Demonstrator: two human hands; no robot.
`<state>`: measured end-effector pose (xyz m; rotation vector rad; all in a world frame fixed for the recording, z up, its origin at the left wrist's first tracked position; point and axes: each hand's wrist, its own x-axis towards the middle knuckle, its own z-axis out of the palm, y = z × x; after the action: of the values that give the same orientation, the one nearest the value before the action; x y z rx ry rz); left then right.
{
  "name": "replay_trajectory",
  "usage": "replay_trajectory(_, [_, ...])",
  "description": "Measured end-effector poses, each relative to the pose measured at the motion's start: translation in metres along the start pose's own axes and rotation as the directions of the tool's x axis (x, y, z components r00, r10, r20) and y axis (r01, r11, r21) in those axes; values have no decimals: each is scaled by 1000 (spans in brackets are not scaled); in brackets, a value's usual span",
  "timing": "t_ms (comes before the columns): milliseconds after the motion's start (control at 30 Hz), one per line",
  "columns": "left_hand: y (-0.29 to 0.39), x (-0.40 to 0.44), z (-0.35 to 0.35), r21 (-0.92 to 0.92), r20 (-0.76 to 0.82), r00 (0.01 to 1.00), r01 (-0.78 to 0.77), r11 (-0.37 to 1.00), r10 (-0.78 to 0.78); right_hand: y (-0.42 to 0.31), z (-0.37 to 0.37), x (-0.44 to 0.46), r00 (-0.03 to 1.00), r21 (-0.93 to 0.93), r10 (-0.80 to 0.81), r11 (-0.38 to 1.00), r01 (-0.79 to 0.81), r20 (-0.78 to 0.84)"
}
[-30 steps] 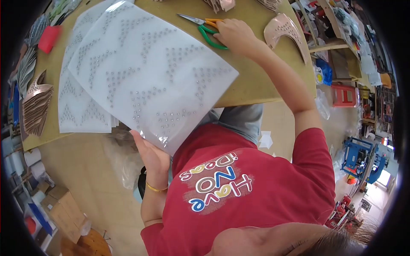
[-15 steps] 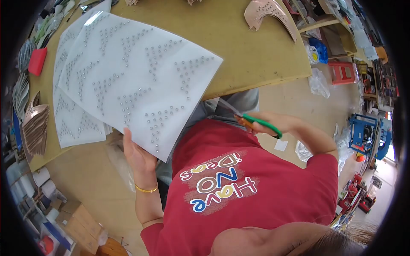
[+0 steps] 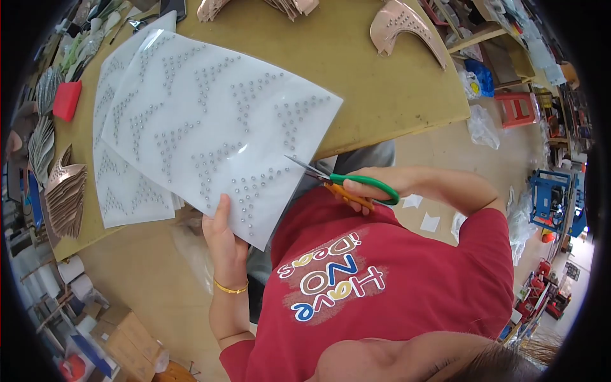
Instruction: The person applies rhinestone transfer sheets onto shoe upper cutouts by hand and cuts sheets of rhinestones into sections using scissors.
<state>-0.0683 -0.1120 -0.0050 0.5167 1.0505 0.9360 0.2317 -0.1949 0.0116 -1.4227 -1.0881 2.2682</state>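
A white sheet (image 3: pixel 210 121) with groups of small shiny studs lies over the table and juts past its front edge. My left hand (image 3: pixel 224 234) grips the sheet's lower edge, thumb on top. My right hand (image 3: pixel 372 190) holds scissors (image 3: pixel 365 183) with one green and one orange handle. Their blades are parted, the upper one over the sheet's right edge. More studded sheets (image 3: pixel 137 200) lie beneath on the left.
The yellow table (image 3: pixel 394 95) carries a copper-coloured curved piece (image 3: pixel 407 28), a fanned copper-coloured stack (image 3: pixel 65 194) at left and a red block (image 3: pixel 67 100). A red stool (image 3: pixel 517 109) and a cardboard box (image 3: pixel 130 344) stand on the floor.
The scissors have come off the table in my right hand, down past its edge, then left to the sheet, with their blades now parted. My left hand still holds the sheet.
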Motion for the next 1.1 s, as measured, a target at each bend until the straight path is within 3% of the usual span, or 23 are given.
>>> replay_trajectory(233, [-3, 1, -2, 19, -26, 999, -46, 999, 47, -12, 7, -21, 998, 16, -26, 1000, 27, -53])
replay_trajectory(433, [0, -1, 3, 46, -28, 995, -94, 994, 95, -9, 8, 2, 996, 212, -84, 974, 81, 6])
replay_trajectory(633, [0, -1, 3, 63, -31, 994, -104, 993, 107, -31, 11, 0, 999, 19, -35, 999, 36, -37])
replay_trajectory(733, [0, 0, 4, 67, -37, 994, -104, 992, 107, -39, 10, -3, 998, 11, 17, 1000, -16, -61])
replay_trajectory(833, [2, 0, 2, 87, -36, 995, -88, 992, 92, -46, 10, 15, 999, 244, 42, 969, -38, -11])
replay_trajectory(933, [1, 0, 5, 111, -49, 994, -93, 989, 99, -49, 3, 26, 1000, 148, 2, 989, -4, 14])
replay_trajectory(1033, [3, 1, 3, 105, -52, 996, -73, 992, 79, -63, 7, 14, 995, 21, 53, 998, -52, -83])
replay_trajectory(1100, [3, 1, 3, 120, -59, 995, -74, 990, 82, -65, 7, 19, 995, 155, 86, 985, -77, -52])
